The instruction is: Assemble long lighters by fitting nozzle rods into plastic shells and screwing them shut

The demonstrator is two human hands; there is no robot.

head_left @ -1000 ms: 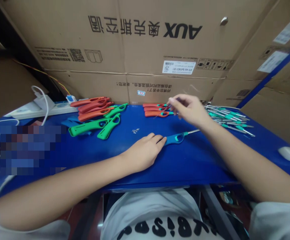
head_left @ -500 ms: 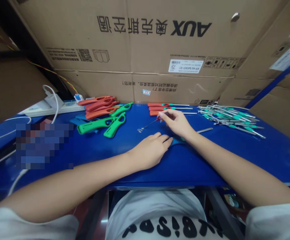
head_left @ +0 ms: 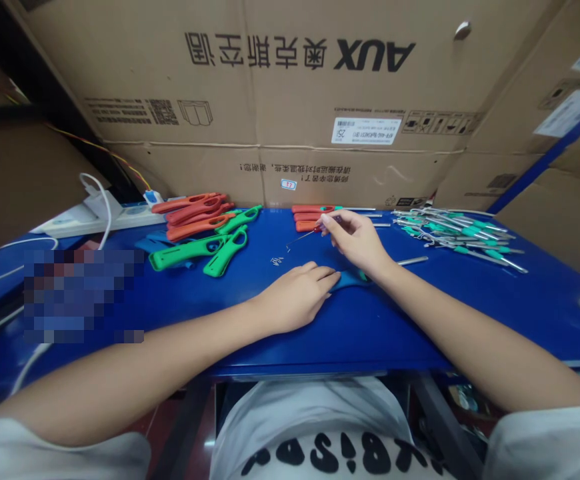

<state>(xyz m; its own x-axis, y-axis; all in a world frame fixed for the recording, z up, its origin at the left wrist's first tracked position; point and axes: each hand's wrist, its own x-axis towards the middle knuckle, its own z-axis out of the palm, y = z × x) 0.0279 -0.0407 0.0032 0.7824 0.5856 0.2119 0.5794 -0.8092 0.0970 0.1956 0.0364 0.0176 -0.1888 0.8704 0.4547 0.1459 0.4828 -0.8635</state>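
My left hand (head_left: 297, 295) lies palm down on the blue table (head_left: 380, 327), its fingertips pressing the handle of a blue lighter (head_left: 353, 279) whose metal nozzle (head_left: 413, 261) sticks out to the right. My right hand (head_left: 356, 238) hovers just above that lighter, fingers pinched on a thin wire (head_left: 301, 238) with a red end that points left. A small white spring-like bit (head_left: 275, 261) lies on the table just left of the wire's tip.
Orange lighter shells (head_left: 193, 215) and green ones (head_left: 195, 249) are piled at the back left. Three orange lighters (head_left: 310, 217) lie behind my right hand. Several metal tubes with teal fittings (head_left: 457, 235) are heaped at the right. A white power strip (head_left: 95, 217) sits far left; cardboard boxes (head_left: 290, 100) wall the back.
My right hand came down and towards me from the orange lighters with the thin wire, stopping over the blue lighter. My left hand stayed on the lighter's handle.
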